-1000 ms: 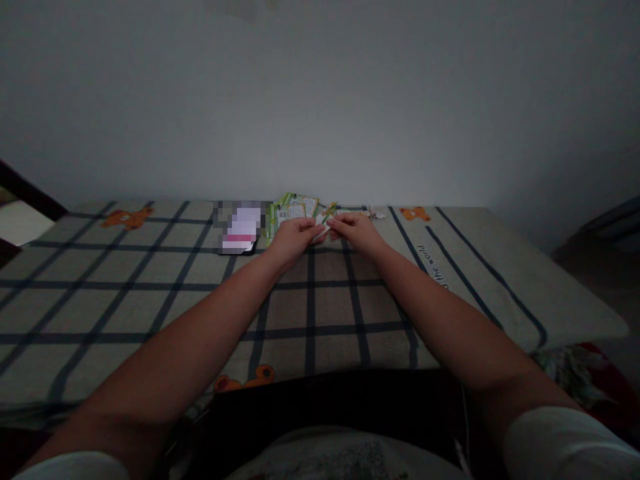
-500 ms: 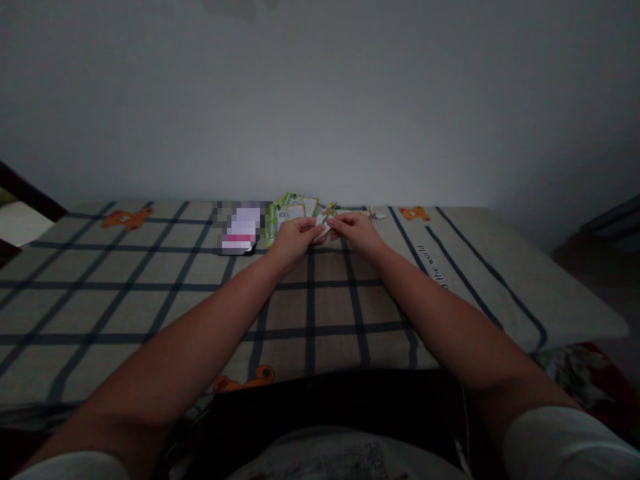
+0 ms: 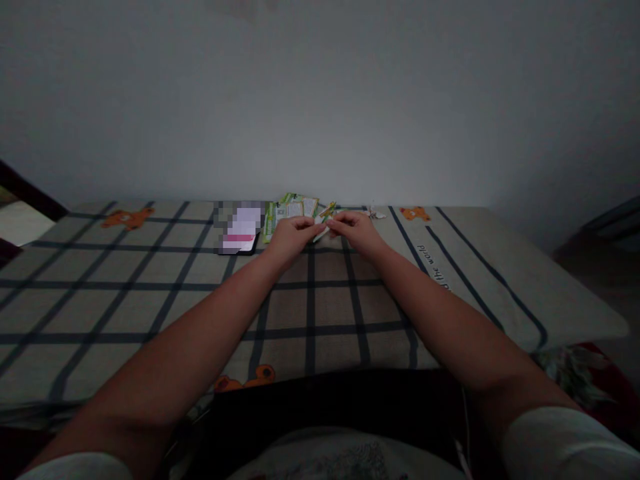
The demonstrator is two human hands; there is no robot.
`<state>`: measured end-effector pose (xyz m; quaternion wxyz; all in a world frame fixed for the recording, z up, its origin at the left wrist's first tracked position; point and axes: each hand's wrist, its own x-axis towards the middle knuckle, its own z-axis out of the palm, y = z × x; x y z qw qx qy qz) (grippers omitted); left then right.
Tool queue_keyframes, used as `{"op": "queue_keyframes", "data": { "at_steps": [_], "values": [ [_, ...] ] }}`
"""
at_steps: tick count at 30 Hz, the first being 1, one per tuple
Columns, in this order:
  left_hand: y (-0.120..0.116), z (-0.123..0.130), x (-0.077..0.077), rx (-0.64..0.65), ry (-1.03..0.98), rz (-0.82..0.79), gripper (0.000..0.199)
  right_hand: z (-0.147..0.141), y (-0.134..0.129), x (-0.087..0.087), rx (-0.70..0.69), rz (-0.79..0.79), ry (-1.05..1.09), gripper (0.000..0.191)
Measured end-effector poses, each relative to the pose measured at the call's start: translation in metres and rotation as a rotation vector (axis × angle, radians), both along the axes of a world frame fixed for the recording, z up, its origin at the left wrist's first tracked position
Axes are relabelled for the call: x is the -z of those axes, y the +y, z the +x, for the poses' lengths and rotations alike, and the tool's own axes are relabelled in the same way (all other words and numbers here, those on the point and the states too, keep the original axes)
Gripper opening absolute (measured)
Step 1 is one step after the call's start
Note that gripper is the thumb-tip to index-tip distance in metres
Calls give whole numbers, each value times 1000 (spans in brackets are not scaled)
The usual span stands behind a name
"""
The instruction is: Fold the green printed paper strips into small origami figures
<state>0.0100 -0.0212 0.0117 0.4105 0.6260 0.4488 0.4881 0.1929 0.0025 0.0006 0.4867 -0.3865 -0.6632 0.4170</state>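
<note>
Near the far side of the cloth-covered table, both hands meet over a small green, yellow and white paper piece [image 3: 326,215], perhaps a packet or card. My left hand [image 3: 294,237] pinches its left lower part between thumb and fingers. From the other side my right hand [image 3: 356,229] grips it, fingertips almost touching the left thumb. Fingers hide much of the piece, so whether it is folded or torn I cannot tell. Green-and-white printed packets [image 3: 295,208] lie flat just beyond and left of my left hand. Scraps of whitish paper [image 3: 376,213] rest past my right hand.
A phone [image 3: 243,230] with a lit, partly blurred screen lies left of the packets. The checked tablecloth [image 3: 330,313] with bear prints covers the table, which meets a plain wall [image 3: 320,107] at the back. Dark red patterned fabric [image 3: 585,377] shows below the right edge.
The paper piece has tilted slightly and shows more of a narrow edge between my hands. My left hand has shifted a little; both hands keep their grip.
</note>
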Motion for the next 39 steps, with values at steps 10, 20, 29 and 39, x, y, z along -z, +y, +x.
{"op": "queue_keyframes", "data": {
  "at_steps": [10, 20, 29, 39],
  "values": [
    [-5, 0, -7, -48, 9, 3, 31, 1, 4, 3, -41, -61, 36, 44],
    [-6, -3, -11, -124, 147, 77, 24, 0, 1, -5, 68, -16, 124, 45],
    [-6, -1, -10, -112, 214, 97, 25, 0, 1, -2, -57, -51, 60, 37],
    [-2, -4, -5, -52, 180, 99, 30, 4, 0, -5, -52, -8, -58, 31]
  ]
}}
